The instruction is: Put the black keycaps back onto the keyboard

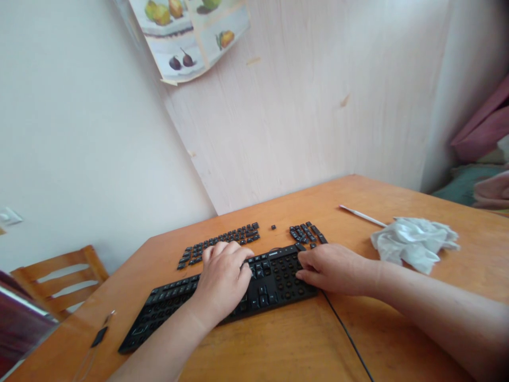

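A black keyboard [262,300] lies slanted across the wooden table, with many keycaps off it; its number pad shows bare round key mounts. My left hand [225,278] rests on the keyboard's middle, fingers curled over the upper part and thumb bent inward. At the number pad, my right hand [332,268] is closed, thumb and index fingertips close together. What sits between those fingertips, if anything, is hidden. Behind the keyboard, loose black keycaps [226,239] are laid out in rows. A smaller group of keycaps [304,233] lies behind the number pad, with a single keycap [273,227] between the groups.
A crumpled white cloth [415,241] and a thin white stick [361,216] lie on the table [254,350] at right. The keyboard's cable [345,331] runs toward me. A small black object with a cord [99,337] lies at left, near a wooden chair [59,278].
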`<state>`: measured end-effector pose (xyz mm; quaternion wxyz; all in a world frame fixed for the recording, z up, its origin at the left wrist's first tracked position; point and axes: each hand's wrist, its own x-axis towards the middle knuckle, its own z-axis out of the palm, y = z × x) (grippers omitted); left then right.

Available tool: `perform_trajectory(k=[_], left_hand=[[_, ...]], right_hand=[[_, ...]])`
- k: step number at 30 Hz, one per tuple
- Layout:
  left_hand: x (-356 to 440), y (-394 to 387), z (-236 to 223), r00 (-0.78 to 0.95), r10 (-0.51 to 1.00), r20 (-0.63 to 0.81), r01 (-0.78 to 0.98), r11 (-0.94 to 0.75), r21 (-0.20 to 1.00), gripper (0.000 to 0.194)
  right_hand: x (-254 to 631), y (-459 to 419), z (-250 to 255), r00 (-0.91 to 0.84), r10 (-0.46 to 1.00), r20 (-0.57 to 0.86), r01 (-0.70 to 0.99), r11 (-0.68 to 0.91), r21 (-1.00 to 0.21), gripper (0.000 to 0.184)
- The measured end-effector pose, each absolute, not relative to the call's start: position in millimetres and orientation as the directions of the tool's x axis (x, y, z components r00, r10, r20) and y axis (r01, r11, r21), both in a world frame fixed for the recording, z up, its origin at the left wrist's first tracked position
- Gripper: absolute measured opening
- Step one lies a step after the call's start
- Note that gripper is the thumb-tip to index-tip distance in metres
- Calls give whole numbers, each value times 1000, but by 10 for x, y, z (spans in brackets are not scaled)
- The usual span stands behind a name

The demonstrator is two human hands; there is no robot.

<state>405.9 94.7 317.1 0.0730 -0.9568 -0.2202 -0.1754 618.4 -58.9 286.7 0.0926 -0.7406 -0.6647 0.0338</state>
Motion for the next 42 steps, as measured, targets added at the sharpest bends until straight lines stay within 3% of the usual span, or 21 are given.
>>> perform_trajectory(k=[6,21,42], left_hand=[[4496,1287,3230,836,429,341,458,-889,-3,23],[5562,1857,2920,867,463,185,481,-875,-64,26],[5642,1849,2908,853,505,130,519,-848,-106,20]], right_hand=[[6181,-596,2866,116,989,90,976,-97,-196,31],[6185,-595,2855,104,987,122,977,-78,-199,31],[6179,-588,2869,112,988,103,978,-91,-189,31]])
